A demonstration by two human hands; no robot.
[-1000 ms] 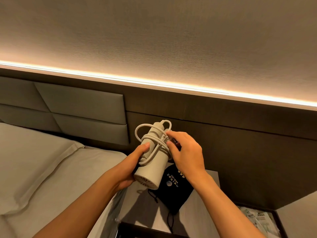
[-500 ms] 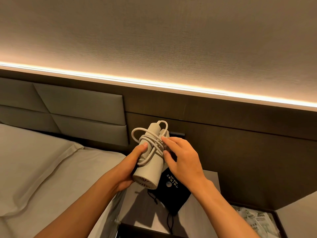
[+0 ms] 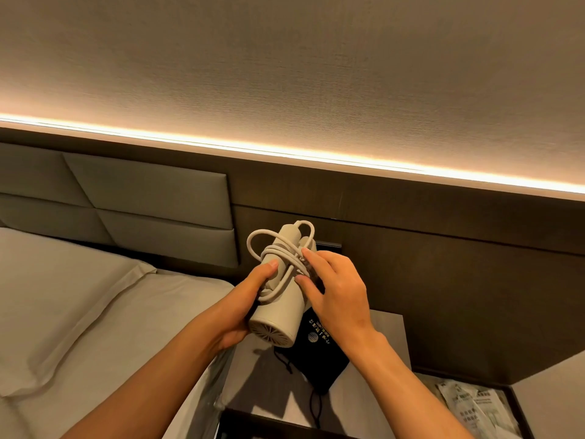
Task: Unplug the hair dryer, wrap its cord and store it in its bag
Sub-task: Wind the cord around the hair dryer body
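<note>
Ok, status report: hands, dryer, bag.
Left hand gripping cream cylindrical hair dryer. Right hand pinning wrapped cream cord. Black drawstring bag flat on grey nightstand, nothing blocking.

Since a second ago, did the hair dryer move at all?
Yes, slightly. The hair dryer, held in both hands, has shifted a little left, so more of the black bag on the nightstand shows.

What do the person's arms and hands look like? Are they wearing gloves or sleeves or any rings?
Both are bare. The left hand and the right hand have no gloves, and no sleeves cover the forearms as far as the picture shows. No ring, watch or bracelet shows on the fingers or wrists that face the camera. The fingernails are short and plain, with no polish visible.
</note>
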